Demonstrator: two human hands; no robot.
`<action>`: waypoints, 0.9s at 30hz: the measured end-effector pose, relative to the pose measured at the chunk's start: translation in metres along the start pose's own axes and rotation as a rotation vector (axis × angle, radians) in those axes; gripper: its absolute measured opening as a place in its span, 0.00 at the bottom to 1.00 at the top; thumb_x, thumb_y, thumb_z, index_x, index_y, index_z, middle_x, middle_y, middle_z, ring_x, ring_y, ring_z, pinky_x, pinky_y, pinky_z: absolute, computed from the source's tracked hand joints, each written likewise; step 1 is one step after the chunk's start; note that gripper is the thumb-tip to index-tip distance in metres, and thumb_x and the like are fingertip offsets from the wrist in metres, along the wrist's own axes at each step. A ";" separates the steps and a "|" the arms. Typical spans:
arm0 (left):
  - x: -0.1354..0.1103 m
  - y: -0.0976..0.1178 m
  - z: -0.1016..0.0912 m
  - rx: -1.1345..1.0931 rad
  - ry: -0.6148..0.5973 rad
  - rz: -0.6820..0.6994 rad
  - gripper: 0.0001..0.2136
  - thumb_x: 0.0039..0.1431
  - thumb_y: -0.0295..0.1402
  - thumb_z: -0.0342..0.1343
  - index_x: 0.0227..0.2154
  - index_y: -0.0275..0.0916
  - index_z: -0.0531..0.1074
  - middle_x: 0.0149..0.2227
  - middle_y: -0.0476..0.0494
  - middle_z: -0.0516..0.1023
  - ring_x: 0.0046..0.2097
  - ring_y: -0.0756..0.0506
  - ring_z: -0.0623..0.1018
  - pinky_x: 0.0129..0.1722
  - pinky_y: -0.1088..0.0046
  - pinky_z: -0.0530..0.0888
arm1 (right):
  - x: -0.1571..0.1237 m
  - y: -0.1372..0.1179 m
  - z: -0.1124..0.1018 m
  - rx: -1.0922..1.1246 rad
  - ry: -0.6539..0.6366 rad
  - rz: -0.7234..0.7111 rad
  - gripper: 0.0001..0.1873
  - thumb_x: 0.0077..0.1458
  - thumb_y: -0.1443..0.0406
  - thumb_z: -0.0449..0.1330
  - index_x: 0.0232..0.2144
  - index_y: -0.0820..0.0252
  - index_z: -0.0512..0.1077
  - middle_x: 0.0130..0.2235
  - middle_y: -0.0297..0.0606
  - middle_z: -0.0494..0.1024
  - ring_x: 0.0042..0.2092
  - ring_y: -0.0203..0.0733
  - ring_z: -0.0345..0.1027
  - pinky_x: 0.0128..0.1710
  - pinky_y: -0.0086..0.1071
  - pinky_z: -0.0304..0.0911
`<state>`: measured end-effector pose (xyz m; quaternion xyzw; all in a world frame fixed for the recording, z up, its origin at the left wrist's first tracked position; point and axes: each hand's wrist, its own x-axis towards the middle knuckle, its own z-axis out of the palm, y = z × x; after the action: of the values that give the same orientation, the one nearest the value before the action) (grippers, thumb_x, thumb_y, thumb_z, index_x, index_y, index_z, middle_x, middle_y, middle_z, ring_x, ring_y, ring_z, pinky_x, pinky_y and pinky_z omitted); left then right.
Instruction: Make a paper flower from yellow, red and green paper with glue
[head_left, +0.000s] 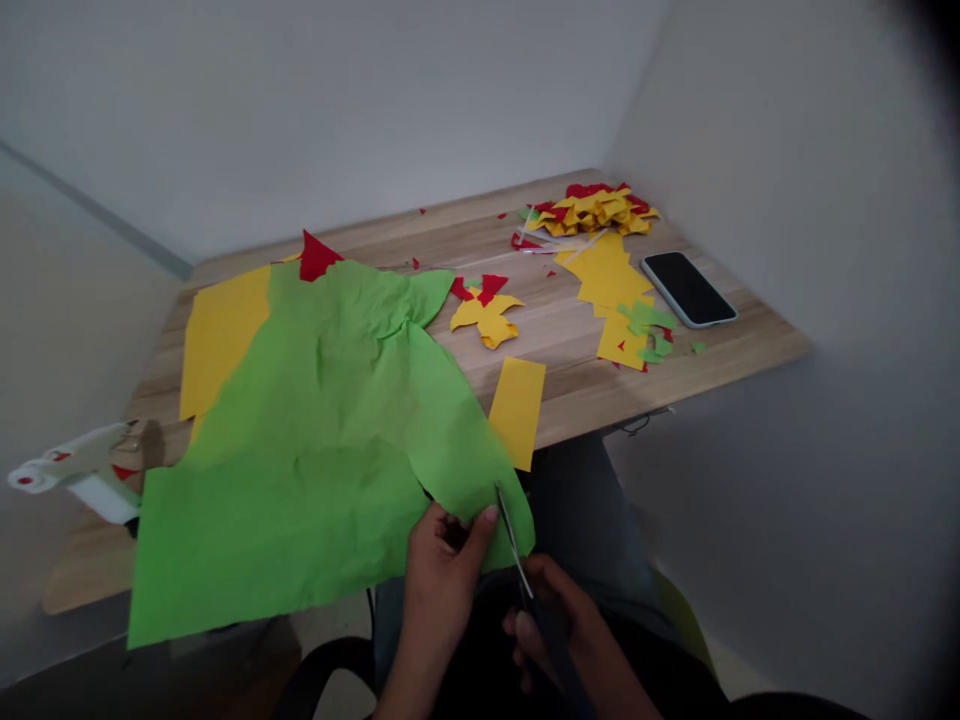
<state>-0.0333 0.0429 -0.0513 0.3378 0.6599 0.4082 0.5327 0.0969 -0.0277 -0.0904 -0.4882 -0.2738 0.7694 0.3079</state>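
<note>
Green paper sheet (322,450) hangs crumpled off the front of the table (570,390). Left hand (442,570) pinches its lower corner, one finger right beside the scissors (514,545) blades. Right hand (551,625) clamped round the handles. Risks: limp unsupported sheet buckles, so the cut wanders or tears; that finger could get nicked

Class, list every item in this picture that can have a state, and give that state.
Green paper sheet: creased, hanging over the table edge.
Left hand: pinching the green paper sheet.
Right hand: gripping the scissors.
Scissors: blades at the sheet's edge.
Phone: face up, screen dark.
Yellow strip: flat, overhanging the table edge.
</note>
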 end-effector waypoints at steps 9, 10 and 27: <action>0.004 -0.008 0.001 -0.057 -0.015 -0.018 0.17 0.45 0.43 0.69 0.31 0.36 0.73 0.28 0.45 0.79 0.30 0.48 0.76 0.30 0.74 0.71 | 0.006 0.003 0.004 0.069 -0.002 -0.032 0.32 0.45 0.41 0.67 0.39 0.55 0.61 0.27 0.25 0.64 0.22 0.28 0.59 0.19 0.22 0.60; 0.004 -0.009 0.001 -0.073 -0.015 -0.022 0.18 0.45 0.42 0.69 0.33 0.36 0.74 0.29 0.45 0.80 0.31 0.47 0.76 0.31 0.74 0.72 | 0.006 0.004 0.003 0.061 -0.009 -0.035 0.31 0.46 0.42 0.67 0.39 0.55 0.61 0.26 0.25 0.64 0.22 0.28 0.59 0.19 0.22 0.59; 0.009 -0.007 -0.009 -0.161 0.026 -0.068 0.17 0.42 0.39 0.69 0.32 0.35 0.74 0.29 0.44 0.80 0.34 0.44 0.78 0.34 0.71 0.74 | -0.006 0.008 -0.021 -0.061 -0.174 -0.041 0.34 0.49 0.37 0.61 0.46 0.55 0.67 0.31 0.30 0.66 0.28 0.31 0.57 0.31 0.28 0.58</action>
<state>-0.0439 0.0464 -0.0610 0.2659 0.6428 0.4460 0.5632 0.1167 -0.0348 -0.1011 -0.4229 -0.3330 0.7937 0.2835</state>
